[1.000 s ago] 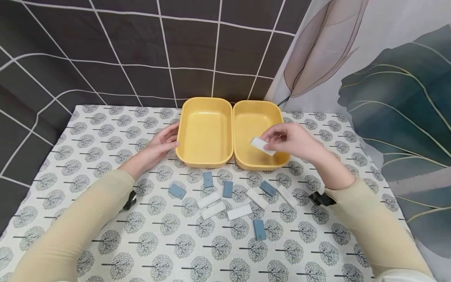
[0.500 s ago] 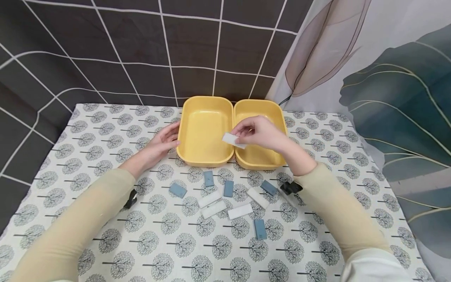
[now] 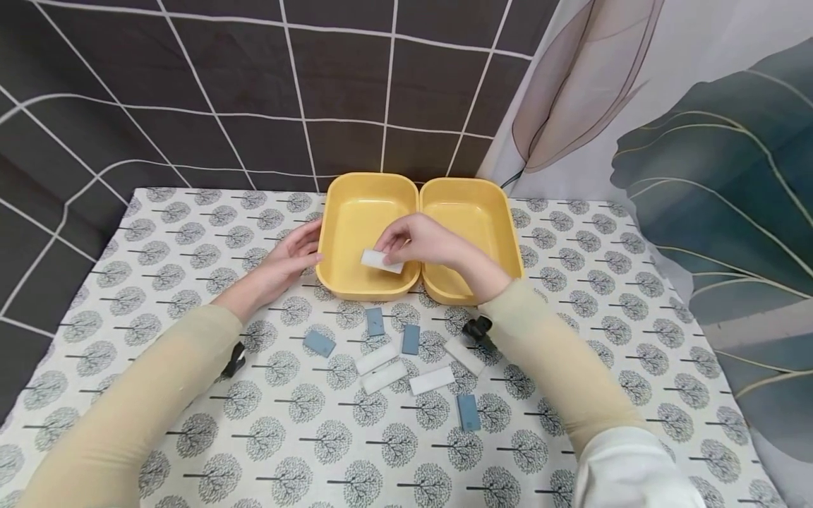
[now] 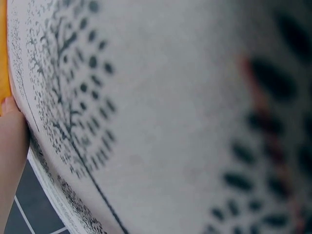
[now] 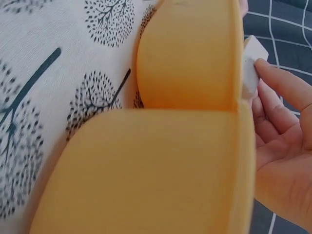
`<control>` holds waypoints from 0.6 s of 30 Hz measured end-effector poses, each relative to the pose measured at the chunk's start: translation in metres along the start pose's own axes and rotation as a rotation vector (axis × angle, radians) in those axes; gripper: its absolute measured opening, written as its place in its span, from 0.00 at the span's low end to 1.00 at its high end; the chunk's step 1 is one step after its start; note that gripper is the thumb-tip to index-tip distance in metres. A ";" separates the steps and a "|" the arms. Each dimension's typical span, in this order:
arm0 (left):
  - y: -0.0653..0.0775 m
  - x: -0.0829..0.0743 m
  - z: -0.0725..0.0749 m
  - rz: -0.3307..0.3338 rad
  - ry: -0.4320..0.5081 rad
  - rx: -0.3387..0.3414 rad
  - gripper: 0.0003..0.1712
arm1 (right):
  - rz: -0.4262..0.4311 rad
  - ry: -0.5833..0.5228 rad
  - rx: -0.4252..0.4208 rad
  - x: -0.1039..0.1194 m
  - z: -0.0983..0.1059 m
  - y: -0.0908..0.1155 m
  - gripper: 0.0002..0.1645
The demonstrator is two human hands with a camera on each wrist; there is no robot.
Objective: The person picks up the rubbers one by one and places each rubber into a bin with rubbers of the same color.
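white rectangular block [image 3: 381, 260] is over the front part of the left yellow rounded-corner bin [image 3: 358, 215]. right hand [image 3: 422, 243] has it in a pinch, thumb on one face, fingers behind. left hand [image 3: 286, 262] lies against that bin's outer wall, fingers loosely extended, touching rather than gripping. right yellow rounded-corner bin [image 3: 473, 212] sits just beside it, partly under the right wrist [image 3: 483, 271]. more white blocks [image 3: 432, 381] and shorter blue-grey blocks [image 3: 468, 413] lie scattered in front, on white tree-print cloth [image 3: 292, 437].
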State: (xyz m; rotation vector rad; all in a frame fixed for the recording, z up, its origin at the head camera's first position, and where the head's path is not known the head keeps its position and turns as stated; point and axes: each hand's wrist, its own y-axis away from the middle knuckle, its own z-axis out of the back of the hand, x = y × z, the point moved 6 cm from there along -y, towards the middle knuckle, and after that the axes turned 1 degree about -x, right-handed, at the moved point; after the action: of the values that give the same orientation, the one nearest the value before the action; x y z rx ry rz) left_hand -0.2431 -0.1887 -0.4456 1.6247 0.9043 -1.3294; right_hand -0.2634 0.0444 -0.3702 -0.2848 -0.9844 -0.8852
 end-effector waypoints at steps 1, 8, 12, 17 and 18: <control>0.000 0.000 0.000 0.001 -0.005 0.000 0.46 | 0.006 0.006 0.012 0.000 -0.002 -0.003 0.13; -0.001 0.000 0.000 -0.005 -0.004 -0.001 0.45 | 0.046 0.087 0.126 0.004 -0.015 -0.018 0.11; 0.000 0.001 0.001 -0.002 -0.002 0.001 0.46 | 0.038 0.143 0.178 0.004 -0.022 -0.025 0.10; 0.001 0.000 0.000 0.004 -0.001 -0.001 0.46 | 0.025 0.192 0.210 0.002 -0.028 -0.034 0.10; 0.001 -0.001 0.000 0.004 0.000 0.000 0.46 | 0.020 0.195 0.215 0.001 -0.029 -0.035 0.10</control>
State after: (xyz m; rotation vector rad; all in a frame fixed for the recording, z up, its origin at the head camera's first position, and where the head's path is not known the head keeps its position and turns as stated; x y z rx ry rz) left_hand -0.2424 -0.1886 -0.4448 1.6261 0.9008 -1.3269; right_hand -0.2719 0.0046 -0.3910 -0.0244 -0.8846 -0.7656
